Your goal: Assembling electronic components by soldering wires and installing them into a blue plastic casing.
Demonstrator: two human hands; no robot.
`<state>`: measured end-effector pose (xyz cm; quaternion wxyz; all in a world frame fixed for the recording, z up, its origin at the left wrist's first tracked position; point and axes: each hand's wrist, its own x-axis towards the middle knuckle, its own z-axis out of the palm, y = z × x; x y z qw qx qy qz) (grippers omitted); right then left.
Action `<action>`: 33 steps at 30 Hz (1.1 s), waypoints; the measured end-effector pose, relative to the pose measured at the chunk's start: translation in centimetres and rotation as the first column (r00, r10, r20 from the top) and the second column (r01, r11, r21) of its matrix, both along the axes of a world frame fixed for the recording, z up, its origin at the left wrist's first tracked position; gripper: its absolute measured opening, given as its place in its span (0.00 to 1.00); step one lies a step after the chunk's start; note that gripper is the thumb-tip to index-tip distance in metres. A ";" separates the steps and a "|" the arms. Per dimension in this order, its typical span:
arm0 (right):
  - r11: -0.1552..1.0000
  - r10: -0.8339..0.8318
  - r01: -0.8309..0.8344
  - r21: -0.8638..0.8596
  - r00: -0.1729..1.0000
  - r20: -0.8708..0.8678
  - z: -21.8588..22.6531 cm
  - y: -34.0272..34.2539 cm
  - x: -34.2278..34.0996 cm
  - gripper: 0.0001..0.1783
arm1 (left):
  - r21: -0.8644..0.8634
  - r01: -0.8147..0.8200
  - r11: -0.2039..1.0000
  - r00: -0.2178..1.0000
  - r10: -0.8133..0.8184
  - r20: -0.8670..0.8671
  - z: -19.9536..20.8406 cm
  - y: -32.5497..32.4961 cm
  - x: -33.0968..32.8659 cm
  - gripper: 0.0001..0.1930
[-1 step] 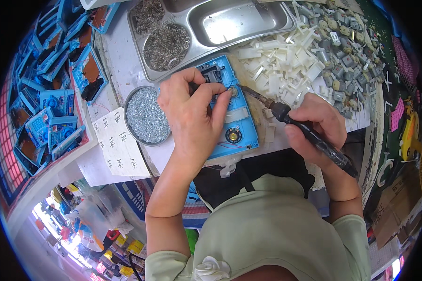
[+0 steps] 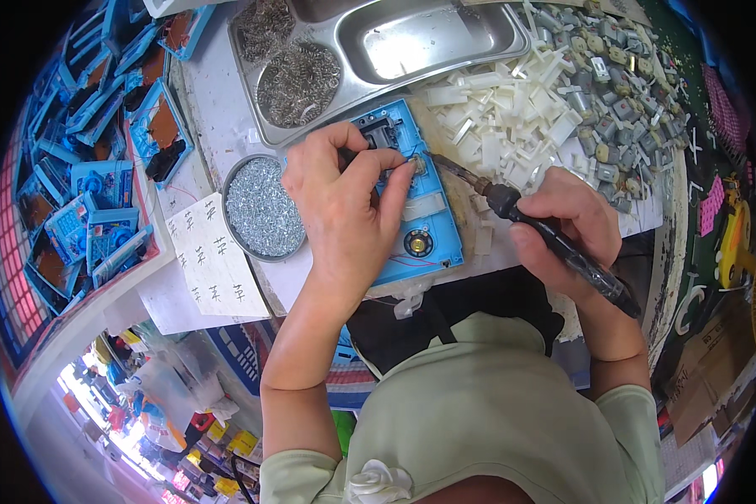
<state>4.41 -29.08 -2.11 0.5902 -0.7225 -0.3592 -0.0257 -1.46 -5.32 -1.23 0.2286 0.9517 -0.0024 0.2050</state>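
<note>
A light-blue plastic toy housing (image 2: 433,227) lies open on the bench before me, a round black speaker (image 2: 418,243) set in its near end. My left hand (image 2: 340,189) rests over its left side. Thumb and fingertips are pinched together beside a small metal part (image 2: 417,165) in the housing; what they hold is hidden, though something dark shows between the fingers. In my right hand (image 2: 575,227) is a soldering iron (image 2: 554,239) with a black handle. Its tip points left and reaches the housing's right edge, close to that metal part.
Beside my left hand stands a round tin of small screws (image 2: 265,206). A steel tray (image 2: 353,92) with coiled springs lies beyond. White plastic pieces (image 2: 496,109) and small motors (image 2: 622,126) are heaped at the right. Blue housings (image 2: 101,189) pile up at left, near a handwritten sheet (image 2: 214,260).
</note>
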 end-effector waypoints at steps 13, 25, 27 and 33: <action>0.999 -0.030 0.030 0.022 0.999 -0.013 -0.3 -0.4 0.0 0.13 | -0.024 0.061 0.998 0.998 -0.061 -0.003 -0.1 1.0 -0.9 0.06; 0.999 0.011 -0.010 0.034 1.000 -0.018 0.0 -0.6 -0.7 0.13 | 0.177 0.107 0.978 0.994 -0.099 -0.053 0.5 0.2 -0.9 0.07; 0.999 0.020 -0.019 0.031 0.999 -0.027 0.0 -0.7 -0.8 0.13 | 0.173 0.107 0.979 0.994 -0.099 -0.054 0.4 0.2 -0.9 0.07; 0.999 0.034 -0.034 0.005 0.999 -0.006 0.2 -0.5 -0.8 0.14 | 0.157 0.102 0.982 0.994 -0.095 -0.051 0.3 0.3 -1.0 0.08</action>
